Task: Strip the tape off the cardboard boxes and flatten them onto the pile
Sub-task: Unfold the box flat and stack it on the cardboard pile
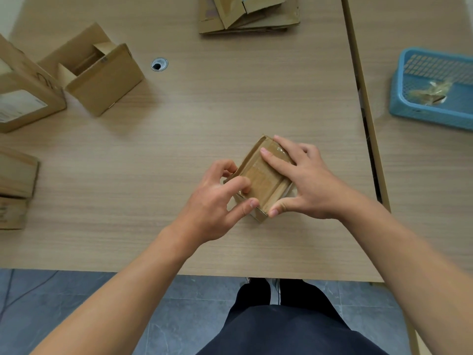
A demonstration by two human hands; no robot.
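Note:
A small brown cardboard box (263,179) wrapped in clear glossy tape lies on the wooden table (204,111), a little right of centre. My right hand (302,180) holds it from the right, fingers spread over its top and thumb at its near corner. My left hand (217,198) is at its left near end, with the index finger and thumb curled onto the taped edge. A pile of flattened cardboard (249,16) lies at the table's far edge.
An open box (102,75) and a labelled box (25,96) stand at the far left, with more boxes (15,185) at the left edge. A blue plastic basket (435,85) holding crumpled tape sits on the right-hand table. A cable hole (159,64) is behind centre.

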